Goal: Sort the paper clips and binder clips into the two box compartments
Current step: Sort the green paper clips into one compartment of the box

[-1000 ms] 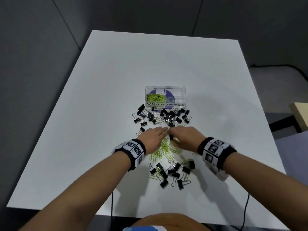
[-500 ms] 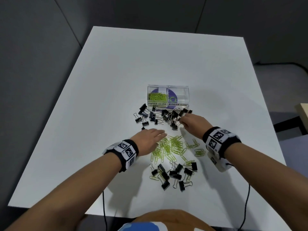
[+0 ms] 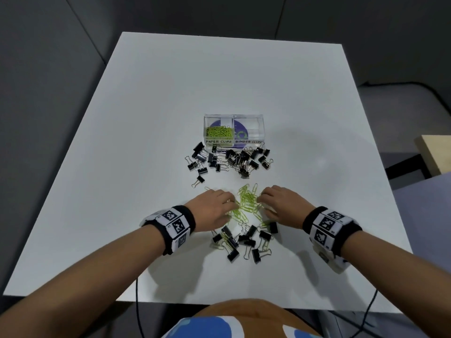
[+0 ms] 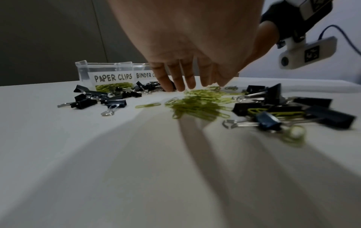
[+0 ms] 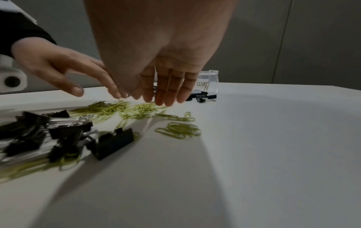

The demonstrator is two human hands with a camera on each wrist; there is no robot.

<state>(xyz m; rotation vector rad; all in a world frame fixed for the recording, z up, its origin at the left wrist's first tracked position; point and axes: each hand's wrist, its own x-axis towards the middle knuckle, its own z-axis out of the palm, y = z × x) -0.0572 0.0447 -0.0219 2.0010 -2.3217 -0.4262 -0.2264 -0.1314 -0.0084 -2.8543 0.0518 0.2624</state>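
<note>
green wire paper clips (image 3: pixel 246 203), loose heap, near-centre of the white table (image 3: pixel 146 118), lying flat between our two hands; no common heading, long axes pointing every way, several tangled. our left hand (image 3: pixel 214 206) rests at the heap's left edge, fingers (image 4: pixel 175 80) straight and close together, tips down at the surface, holding nothing. our right hand (image 3: pixel 280 206) mirrors it on the right edge, fingers (image 5: pixel 168 92) straight, side by side, likewise empty. clear two-compartment box (image 3: pixel 258 118) stands farther out, labels facing us, its long axis running left to right: left cell marked paper clips already holds a green bunch, right cell marked binder clips looks bare. black binder clips (image 3: pixel 229 159), one scatter just before the box, a second scatter (image 3: pixel 244 240) nearer us, touching the heap's near fringe, with some green clips mixed among them. step in hand, as we judge it: raking the green heap together for a lift. to do it well we would sweep both palms inward low against the table, keep the near binder clips out of the scoop, and cup from below so the thin wires do not slip between fingers; strays by the right hand want a second pass.
</note>
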